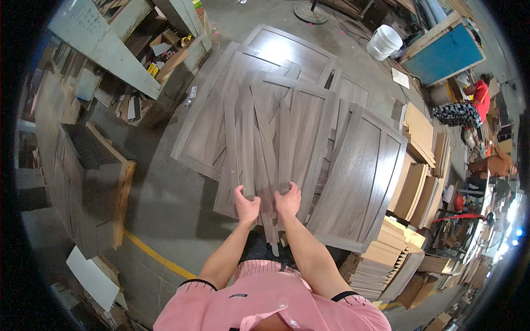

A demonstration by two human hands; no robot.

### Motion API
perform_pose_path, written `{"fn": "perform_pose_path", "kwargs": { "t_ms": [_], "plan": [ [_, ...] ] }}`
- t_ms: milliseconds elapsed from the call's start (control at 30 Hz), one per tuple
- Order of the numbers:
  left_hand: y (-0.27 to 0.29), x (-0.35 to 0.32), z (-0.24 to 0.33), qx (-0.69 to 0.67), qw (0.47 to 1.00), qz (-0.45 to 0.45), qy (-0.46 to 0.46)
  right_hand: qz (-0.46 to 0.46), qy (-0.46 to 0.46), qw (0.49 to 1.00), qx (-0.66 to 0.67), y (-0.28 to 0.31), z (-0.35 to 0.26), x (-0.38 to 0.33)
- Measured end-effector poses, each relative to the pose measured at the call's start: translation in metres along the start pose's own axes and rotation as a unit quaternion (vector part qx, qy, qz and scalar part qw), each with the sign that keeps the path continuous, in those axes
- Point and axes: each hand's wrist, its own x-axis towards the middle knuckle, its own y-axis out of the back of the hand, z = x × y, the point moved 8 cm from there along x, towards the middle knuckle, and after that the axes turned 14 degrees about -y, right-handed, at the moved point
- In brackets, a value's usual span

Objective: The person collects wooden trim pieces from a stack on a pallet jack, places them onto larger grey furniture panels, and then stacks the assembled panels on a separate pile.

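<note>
Containers: a white round plastic bucket (385, 42) stands on the floor at the far right; its contents cannot be seen. An open grey shelf unit (132, 49) at upper left holds small cardboard boxes (165, 47).

Hands: the left hand (246, 206) and right hand (288, 199) each have their grip closed around the near ends of a bundle of long grey-brown wood-grain laminate strips (265, 149), which fan away from the person.

Surface: beneath the strips, grey-brown framed cabinet door panels (364, 171) lie overlapping on the grey concrete floor (160, 198), which carries a yellow painted line (157, 256). Stacked tan board offcuts (386, 254) sit at right.
</note>
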Motion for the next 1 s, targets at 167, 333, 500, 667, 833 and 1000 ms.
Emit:
{"fn": "perform_pose_path", "kwargs": {
  "t_ms": [167,333,500,667,833,1000],
  "plan": [
    [0.002,0.008,0.024,-0.001,0.999,0.021,-0.035,0.033,-0.009,0.995,0.089,0.029,0.023,0.014],
    [-0.029,0.017,0.041,-0.045,0.998,-0.043,-0.013,0.001,0.032,0.989,0.144,0.065,0.05,0.0],
    [-0.081,0.014,0.038,0.105,0.993,-0.011,-0.056,0.027,0.015,0.99,0.136,0.08,0.084,-0.014],
    [-0.108,0.012,0.048,0.245,0.965,-0.095,0.009,0.045,0.007,0.99,0.134,0.077,0.106,-0.027],
    [-0.106,0.022,0.033,0.296,0.943,-0.143,0.048,0.01,0.002,0.99,0.144,0.068,0.12,-0.036],
    [-0.102,0.009,0.033,0.274,0.944,-0.142,0.117,-0.134,-0.091,0.983,0.086,0.065,0.131,-0.038]
  ]
}}
